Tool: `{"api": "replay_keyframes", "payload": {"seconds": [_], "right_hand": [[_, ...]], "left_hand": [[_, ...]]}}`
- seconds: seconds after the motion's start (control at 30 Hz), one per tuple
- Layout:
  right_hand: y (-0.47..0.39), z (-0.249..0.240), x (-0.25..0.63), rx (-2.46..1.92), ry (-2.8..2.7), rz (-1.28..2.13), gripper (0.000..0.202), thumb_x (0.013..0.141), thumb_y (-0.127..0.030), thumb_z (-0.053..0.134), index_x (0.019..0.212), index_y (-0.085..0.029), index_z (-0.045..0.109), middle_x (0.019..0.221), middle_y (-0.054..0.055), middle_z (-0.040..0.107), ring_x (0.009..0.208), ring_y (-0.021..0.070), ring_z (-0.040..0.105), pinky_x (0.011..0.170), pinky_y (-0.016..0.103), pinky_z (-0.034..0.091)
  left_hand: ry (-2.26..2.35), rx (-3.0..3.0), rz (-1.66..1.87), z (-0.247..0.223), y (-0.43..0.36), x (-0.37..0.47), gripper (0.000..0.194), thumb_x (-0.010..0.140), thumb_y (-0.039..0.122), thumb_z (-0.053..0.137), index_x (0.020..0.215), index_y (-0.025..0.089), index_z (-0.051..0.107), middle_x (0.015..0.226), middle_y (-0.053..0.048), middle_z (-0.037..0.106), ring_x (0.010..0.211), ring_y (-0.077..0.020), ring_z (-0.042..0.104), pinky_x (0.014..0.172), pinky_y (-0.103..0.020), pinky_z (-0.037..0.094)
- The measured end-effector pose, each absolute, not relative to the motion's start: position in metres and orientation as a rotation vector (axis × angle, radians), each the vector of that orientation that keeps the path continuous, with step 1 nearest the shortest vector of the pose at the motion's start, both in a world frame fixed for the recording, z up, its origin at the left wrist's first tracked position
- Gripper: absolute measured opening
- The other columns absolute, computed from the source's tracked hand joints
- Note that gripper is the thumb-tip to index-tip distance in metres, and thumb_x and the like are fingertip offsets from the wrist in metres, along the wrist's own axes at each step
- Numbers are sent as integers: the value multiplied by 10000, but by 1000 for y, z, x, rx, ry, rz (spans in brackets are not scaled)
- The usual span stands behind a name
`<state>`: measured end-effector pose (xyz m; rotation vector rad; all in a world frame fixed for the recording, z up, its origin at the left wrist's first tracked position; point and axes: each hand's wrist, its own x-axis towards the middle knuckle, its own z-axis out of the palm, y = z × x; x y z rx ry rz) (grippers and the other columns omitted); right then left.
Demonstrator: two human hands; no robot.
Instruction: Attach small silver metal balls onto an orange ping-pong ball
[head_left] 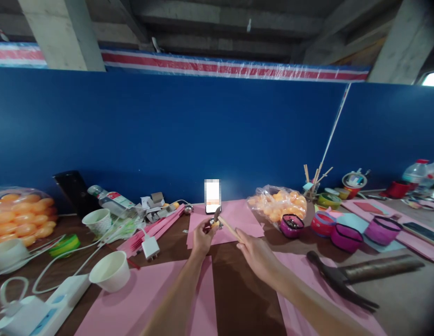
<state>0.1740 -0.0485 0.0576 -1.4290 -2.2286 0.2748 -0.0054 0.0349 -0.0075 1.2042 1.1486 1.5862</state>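
Observation:
My left hand point(202, 237) is closed at the fingertips around a small yellowish piece point(215, 225), with shiny metal bits beside it, above a pink sheet point(238, 219). Its exact kind is too small to make out. In my right hand point(254, 249) is a small hammer point(231, 228) with a pale wooden handle, gripped low down. The dark head of this tool is right at the fingertips of my left hand. Just behind both hands, a lit phone point(213, 196) stands upright against the blue wall.
A large claw hammer point(343, 275) lies at the right near fabric pots point(346, 238). Bags of orange balls point(280, 203) stand on both sides. To the left are a paper cup point(110, 271), a power strip point(63, 303), loose cables and a charger point(150, 247).

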Motion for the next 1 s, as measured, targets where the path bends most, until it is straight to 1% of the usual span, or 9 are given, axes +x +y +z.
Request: {"api": "replay_keyframes", "payload": {"seconds": [0.13, 0.27, 0.37, 0.53, 0.7, 0.83, 0.93, 1.0], "right_hand": [[-46, 57, 172, -1420, -2187, 229, 348, 853, -184, 328, 1193, -215, 393, 813, 32, 630, 692, 153, 587, 580, 225, 340], [-46, 56, 172, -1403, -2232, 247, 311, 851, -193, 336, 1149, -207, 426, 792, 32, 626, 678, 158, 584, 571, 226, 336], [-47, 56, 172, -1404, -2200, 237, 318, 858, -195, 327, 1163, -205, 412, 797, 33, 622, 685, 159, 582, 579, 230, 335], [-47, 56, 172, -1420, -2237, 264, 297, 853, -192, 331, 1128, -207, 441, 753, 24, 620, 643, 151, 575, 556, 225, 325], [-48, 55, 173, -1414, -2164, 232, 291, 843, -167, 333, 1111, -204, 441, 726, 14, 610, 627, 140, 563, 549, 214, 319], [-48, 54, 174, -1398, -2188, 295, 233, 837, -177, 347, 1030, -193, 477, 678, 6, 584, 584, 132, 543, 529, 207, 305], [-47, 53, 174, -1379, -2138, 327, 261, 853, -192, 317, 1076, -191, 452, 653, -3, 566, 555, 123, 520, 522, 204, 304], [-47, 53, 174, -1386, -2113, 353, 260, 857, -206, 314, 1074, -191, 456, 646, -6, 558, 533, 115, 505, 513, 201, 303]], "left_hand": [[1176, 1186, 1590, -8, 35, -6, 457, 550, 313, 719, 955, 130, 613, 839, -81, 659, 648, -152, 620, 602, -274, 508], [1170, 1196, 1608, -7, 35, -6, 436, 553, 310, 717, 936, 129, 615, 809, -66, 652, 633, -138, 612, 601, -266, 501], [1172, 1182, 1617, -7, 36, -5, 438, 540, 309, 724, 925, 130, 618, 812, -67, 649, 626, -135, 607, 591, -262, 497], [1172, 1223, 1619, -8, 35, -5, 411, 553, 318, 717, 910, 137, 624, 815, -66, 650, 620, -134, 606, 572, -253, 493], [1197, 1201, 1615, -10, 37, -6, 451, 552, 317, 718, 951, 135, 613, 840, -73, 650, 633, -136, 607, 575, -252, 496], [1183, 1191, 1607, -10, 37, -7, 447, 559, 322, 713, 954, 137, 614, 825, -61, 655, 634, -137, 613, 576, -249, 502], [1140, 1181, 1616, -10, 37, -8, 454, 565, 315, 711, 963, 122, 609, 852, -77, 655, 655, -143, 619, 595, -256, 506], [1129, 1192, 1607, -10, 37, -8, 452, 573, 309, 708, 971, 121, 606, 829, -72, 655, 659, -144, 618, 596, -257, 506]]}}
